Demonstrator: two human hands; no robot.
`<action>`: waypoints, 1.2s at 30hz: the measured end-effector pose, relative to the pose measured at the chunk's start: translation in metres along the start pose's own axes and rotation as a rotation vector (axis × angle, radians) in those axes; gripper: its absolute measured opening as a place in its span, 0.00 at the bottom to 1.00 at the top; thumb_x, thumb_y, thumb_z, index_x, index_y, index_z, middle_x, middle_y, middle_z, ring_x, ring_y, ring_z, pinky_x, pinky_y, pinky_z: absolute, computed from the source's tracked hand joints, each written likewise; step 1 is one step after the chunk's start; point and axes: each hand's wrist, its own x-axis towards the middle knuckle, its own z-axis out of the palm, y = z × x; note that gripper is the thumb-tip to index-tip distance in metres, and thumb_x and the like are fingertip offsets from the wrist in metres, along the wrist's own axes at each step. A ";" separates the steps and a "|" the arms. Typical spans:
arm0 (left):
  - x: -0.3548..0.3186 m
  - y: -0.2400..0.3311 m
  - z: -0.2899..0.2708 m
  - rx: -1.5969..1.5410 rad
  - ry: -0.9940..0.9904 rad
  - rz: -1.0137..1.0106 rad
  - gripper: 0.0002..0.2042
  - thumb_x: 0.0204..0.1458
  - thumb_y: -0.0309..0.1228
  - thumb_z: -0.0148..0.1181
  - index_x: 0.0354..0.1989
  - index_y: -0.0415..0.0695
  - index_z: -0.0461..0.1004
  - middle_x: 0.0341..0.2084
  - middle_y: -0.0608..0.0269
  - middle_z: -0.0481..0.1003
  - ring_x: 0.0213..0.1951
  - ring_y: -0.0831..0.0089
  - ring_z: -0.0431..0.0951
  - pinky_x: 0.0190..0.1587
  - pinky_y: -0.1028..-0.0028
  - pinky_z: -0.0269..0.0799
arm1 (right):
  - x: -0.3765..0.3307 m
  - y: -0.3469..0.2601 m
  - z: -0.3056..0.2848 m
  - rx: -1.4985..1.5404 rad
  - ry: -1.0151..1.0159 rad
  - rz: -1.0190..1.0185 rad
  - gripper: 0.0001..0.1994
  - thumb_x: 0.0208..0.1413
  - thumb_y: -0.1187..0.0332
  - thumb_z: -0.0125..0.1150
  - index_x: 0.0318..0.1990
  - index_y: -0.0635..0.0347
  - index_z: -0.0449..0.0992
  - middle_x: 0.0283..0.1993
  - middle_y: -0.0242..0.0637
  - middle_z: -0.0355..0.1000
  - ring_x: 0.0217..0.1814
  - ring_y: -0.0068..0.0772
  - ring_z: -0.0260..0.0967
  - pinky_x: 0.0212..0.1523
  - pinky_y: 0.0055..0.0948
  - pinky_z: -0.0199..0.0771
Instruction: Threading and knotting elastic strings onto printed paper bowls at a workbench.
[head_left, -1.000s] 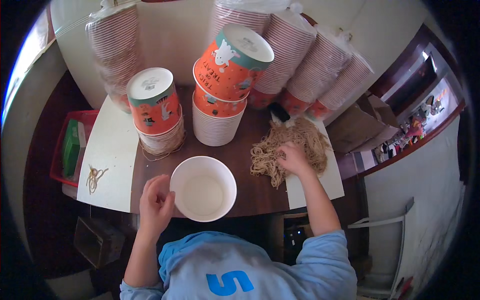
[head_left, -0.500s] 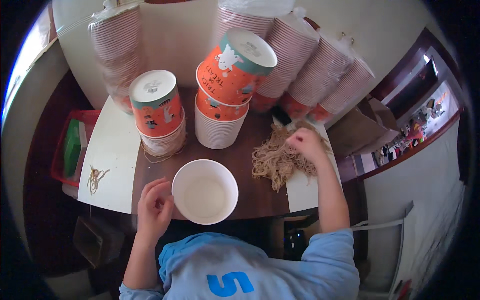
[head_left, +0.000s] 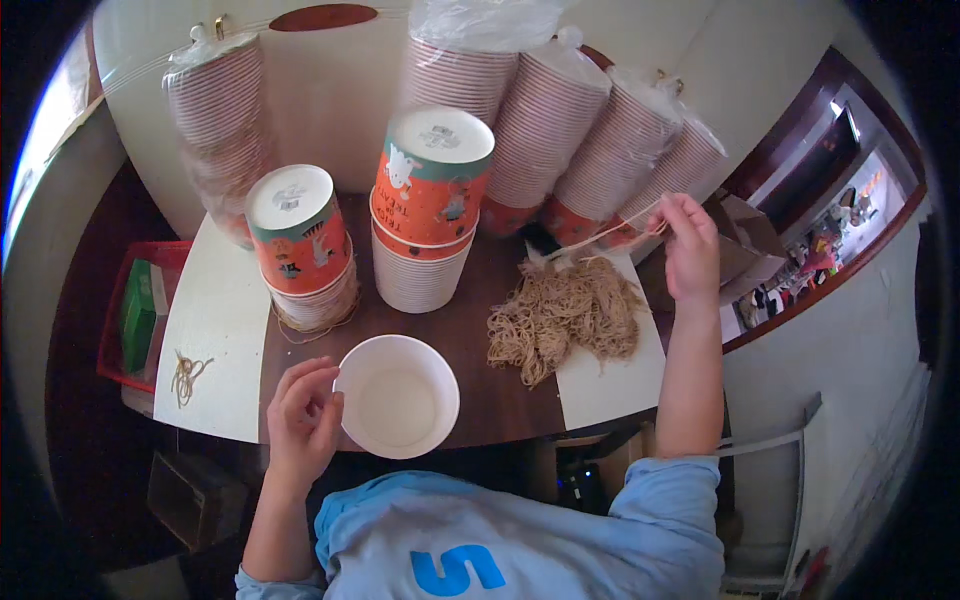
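Observation:
A white-lined paper bucket (head_left: pixel 397 397) stands mouth up near the table's front edge. My left hand (head_left: pixel 303 415) is at its left side, fingers curved and apart, tips against the rim; no full grip shows. My right hand (head_left: pixel 690 245), raised at the right, pinches a thin beige string (head_left: pixel 610 232) that stretches left above the string pile (head_left: pixel 570 315). The tangled pile lies at the table's right side. Behind the bucket, orange printed paper buckets (head_left: pixel 430 205) are stacked upside down, and a shorter stack (head_left: pixel 298 235) has strings hanging around its base.
Tall plastic-wrapped bucket stacks (head_left: pixel 555 120) line the back, with another wrapped stack (head_left: pixel 215 120) at far left. A few loose strings (head_left: pixel 188 375) lie on the left tabletop. A red crate (head_left: pixel 118 335) is beside the table, and an open cardboard box (head_left: pixel 745 240) sits at the right.
My right hand has risen from the string pile, moving up and right and drawing a string taut. My left hand stays beside the bucket. The view has shifted slightly.

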 end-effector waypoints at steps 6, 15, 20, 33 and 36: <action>0.017 0.022 0.020 -0.111 -0.093 0.002 0.09 0.46 0.21 0.58 0.38 0.39 0.74 0.36 0.59 0.74 0.27 0.78 0.70 0.30 0.79 0.66 | -0.027 -0.009 0.029 0.251 -0.319 0.270 0.07 0.57 0.69 0.52 0.32 0.62 0.71 0.25 0.32 0.70 0.26 0.21 0.66 0.31 0.21 0.67; 0.037 0.058 0.079 -0.248 -0.313 0.021 0.07 0.50 0.28 0.60 0.36 0.40 0.76 0.30 0.59 0.75 0.28 0.74 0.74 0.30 0.77 0.68 | -0.094 0.038 0.088 0.583 -0.432 0.731 0.10 0.56 0.68 0.55 0.38 0.66 0.76 0.35 0.39 0.75 0.32 0.27 0.73 0.37 0.27 0.74; 0.044 0.055 0.100 -0.282 -0.301 -0.088 0.09 0.49 0.30 0.61 0.36 0.39 0.76 0.28 0.59 0.75 0.26 0.75 0.73 0.29 0.77 0.69 | -0.124 0.044 0.110 0.555 -0.345 0.716 0.11 0.56 0.66 0.58 0.40 0.65 0.77 0.38 0.36 0.75 0.41 0.23 0.70 0.46 0.22 0.68; 0.035 0.051 0.109 -0.362 -0.304 -0.208 0.07 0.47 0.28 0.61 0.27 0.37 0.73 0.24 0.61 0.73 0.24 0.78 0.70 0.27 0.77 0.67 | -0.149 0.048 0.110 0.622 -0.277 0.704 0.11 0.55 0.70 0.58 0.43 0.66 0.74 0.39 0.34 0.74 0.42 0.21 0.69 0.45 0.22 0.68; 0.035 0.046 0.109 -0.373 -0.281 -0.184 0.07 0.46 0.28 0.61 0.26 0.37 0.72 0.24 0.61 0.73 0.24 0.79 0.70 0.27 0.77 0.67 | -0.154 0.057 0.107 0.586 -0.305 0.641 0.09 0.54 0.74 0.58 0.43 0.65 0.74 0.40 0.34 0.73 0.41 0.20 0.69 0.45 0.20 0.68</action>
